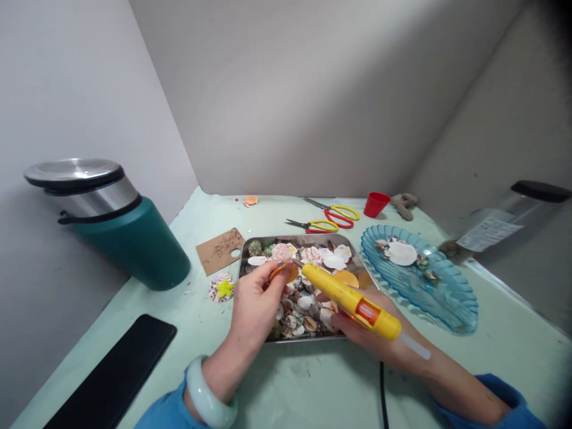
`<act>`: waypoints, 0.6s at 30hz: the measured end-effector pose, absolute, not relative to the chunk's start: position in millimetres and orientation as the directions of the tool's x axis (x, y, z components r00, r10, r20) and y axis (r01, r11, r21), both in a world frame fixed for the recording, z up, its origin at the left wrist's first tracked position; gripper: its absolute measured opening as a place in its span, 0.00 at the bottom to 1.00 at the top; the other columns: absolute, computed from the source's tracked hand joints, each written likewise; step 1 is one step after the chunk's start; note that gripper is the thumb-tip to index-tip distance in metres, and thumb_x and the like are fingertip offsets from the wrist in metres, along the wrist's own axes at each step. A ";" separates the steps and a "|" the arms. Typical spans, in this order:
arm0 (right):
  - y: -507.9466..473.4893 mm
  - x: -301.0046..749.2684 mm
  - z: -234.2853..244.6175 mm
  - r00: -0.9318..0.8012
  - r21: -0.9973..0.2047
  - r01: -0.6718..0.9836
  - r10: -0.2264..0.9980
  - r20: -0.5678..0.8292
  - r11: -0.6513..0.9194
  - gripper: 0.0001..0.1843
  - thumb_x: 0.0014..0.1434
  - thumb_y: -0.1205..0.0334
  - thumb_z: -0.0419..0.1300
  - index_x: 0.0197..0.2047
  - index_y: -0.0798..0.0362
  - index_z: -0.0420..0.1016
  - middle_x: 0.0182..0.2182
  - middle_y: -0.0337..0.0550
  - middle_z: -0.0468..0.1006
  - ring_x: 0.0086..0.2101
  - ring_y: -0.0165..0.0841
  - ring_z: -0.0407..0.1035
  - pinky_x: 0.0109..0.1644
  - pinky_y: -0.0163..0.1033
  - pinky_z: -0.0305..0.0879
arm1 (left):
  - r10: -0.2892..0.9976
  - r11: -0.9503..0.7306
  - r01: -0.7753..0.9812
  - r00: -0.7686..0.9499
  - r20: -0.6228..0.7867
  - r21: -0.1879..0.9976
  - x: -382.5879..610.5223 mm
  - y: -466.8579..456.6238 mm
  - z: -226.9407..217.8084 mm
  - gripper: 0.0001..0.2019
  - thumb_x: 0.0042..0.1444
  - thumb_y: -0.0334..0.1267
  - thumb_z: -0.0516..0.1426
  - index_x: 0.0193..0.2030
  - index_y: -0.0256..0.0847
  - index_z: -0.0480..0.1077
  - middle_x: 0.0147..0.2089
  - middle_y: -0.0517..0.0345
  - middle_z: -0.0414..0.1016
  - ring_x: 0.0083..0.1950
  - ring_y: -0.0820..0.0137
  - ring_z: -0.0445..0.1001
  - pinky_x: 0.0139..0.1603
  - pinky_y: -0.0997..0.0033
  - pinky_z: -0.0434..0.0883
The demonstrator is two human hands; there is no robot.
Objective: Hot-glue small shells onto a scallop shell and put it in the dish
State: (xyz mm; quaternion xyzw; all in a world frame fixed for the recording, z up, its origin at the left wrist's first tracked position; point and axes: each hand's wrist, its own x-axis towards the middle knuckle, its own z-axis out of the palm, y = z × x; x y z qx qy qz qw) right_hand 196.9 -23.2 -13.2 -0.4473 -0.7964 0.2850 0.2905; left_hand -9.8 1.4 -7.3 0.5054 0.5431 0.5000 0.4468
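Orange shell (289, 275) is in my left hand (257, 298), thumb and fingertips pinching it by the edge, up over the near-middle of the steel tray (308, 339). Head view, only one I've got. Small dark bit at the shell's upper edge; too small to say what.

Right hand (373, 342): fingers wrapped round the yellow glue gun (330, 287), grip mostly hidden behind the body. Can't tell if the trigger is squeezed. Nozzle points left at the shell, right beside it; contact not readable from this angle. Clear glue stick (415, 347) sticks out the back. Black cable (383, 396) drops off the near edge.

Tray under both hands is packed with mixed shells. Just left of it: speckled disc with a yellow star (224, 289) on top. Blue dish (451, 298) to the right, white shell (401, 253) and small ones in it.

Step in hand, my read: lining nozzle up with shell. Next move calls for a steady pinch, tip aimed at the shell face, hot end off my fingertips.
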 end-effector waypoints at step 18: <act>-24.9 192.8 -9.0 -0.401 -0.708 0.560 0.888 0.223 0.431 0.07 0.60 0.61 0.56 0.37 0.52 0.75 0.28 0.39 0.77 0.27 0.30 0.69 0.32 0.34 0.64 | 0.999 0.003 0.180 0.050 -0.012 0.984 -9.5 -1.5 -5.0 0.11 0.55 0.44 0.57 0.29 0.39 0.73 0.18 0.63 0.70 0.19 0.76 0.63 0.22 0.78 0.60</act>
